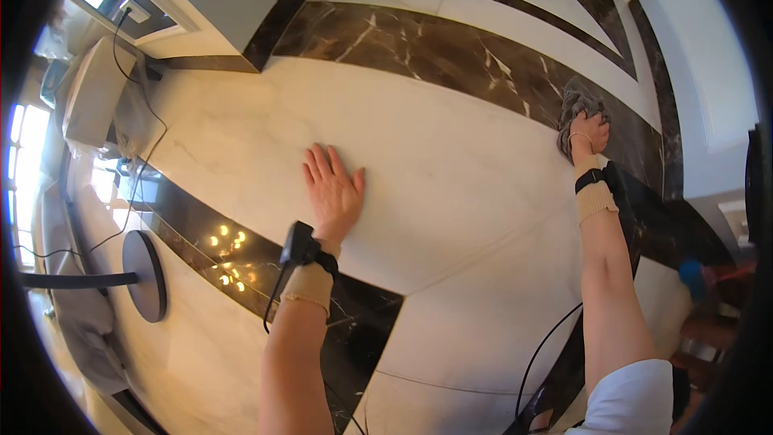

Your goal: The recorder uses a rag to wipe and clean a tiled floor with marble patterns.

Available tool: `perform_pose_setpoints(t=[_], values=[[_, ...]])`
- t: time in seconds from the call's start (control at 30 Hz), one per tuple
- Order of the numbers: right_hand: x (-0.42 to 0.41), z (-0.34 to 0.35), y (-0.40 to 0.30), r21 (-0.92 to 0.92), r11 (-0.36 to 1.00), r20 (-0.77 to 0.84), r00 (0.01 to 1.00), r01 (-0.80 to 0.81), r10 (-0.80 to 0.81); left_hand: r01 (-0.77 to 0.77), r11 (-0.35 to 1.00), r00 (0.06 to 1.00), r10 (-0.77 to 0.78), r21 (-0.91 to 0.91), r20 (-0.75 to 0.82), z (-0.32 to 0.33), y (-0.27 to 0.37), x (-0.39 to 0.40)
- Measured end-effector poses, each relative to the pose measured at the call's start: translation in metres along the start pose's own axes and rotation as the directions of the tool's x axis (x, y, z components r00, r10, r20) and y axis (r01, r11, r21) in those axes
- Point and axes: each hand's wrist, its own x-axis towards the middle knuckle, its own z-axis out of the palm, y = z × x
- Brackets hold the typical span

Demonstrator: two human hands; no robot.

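Note:
My left hand [335, 190] lies palm down on a pale marble floor tile [423, 151], its fingers spread and holding nothing. Off to the right, my right hand [592, 133] grips a crumpled grey cloth [580, 103], which rests on the dark marble band [435, 48] of the floor. Each wrist wears a beige knitted cuff with a black strap over it. A boxy black device [300, 243] sits on the left strap, and a cable hangs from it.
A round black stand base [148, 276] is at the left, near grey fabric [78, 320]. Behind it, a black cord runs from a wall outlet [134, 11] past a plastic-wrapped object [96, 96]. A wall corner [259, 54] juts in at the upper left; reddish items are at the right edge.

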Motion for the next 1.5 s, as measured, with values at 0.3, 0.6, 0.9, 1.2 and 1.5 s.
perform_pose_setpoints(t=[0.3,0.6,0.9,1.2,1.5], values=[[-0.026,0.027,-0.248,0.251,0.904,0.188,0.899,0.346,-0.396,0.049,0.991,0.993,-0.035,-0.127,0.112,-0.011,0.003,0.004],[-0.050,0.056,-0.412,0.408,0.832,0.218,0.845,0.375,-0.488,0.091,0.982,0.969,-0.049,-0.164,0.241,-0.017,0.000,0.012],[-0.088,0.064,-0.576,0.519,0.536,0.059,0.598,0.666,-0.799,0.136,0.979,0.920,-0.068,-0.152,0.386,-0.024,-0.001,0.011],[-0.172,0.023,-0.556,0.715,-0.246,-0.241,-0.099,0.655,-0.965,0.157,0.969,0.932,-0.081,-0.192,0.354,-0.022,0.001,0.009],[-0.227,-0.077,-0.348,0.826,-0.329,-0.201,-0.305,0.459,-0.931,0.118,0.965,0.975,-0.068,-0.233,0.213,-0.012,-0.001,0.007]])
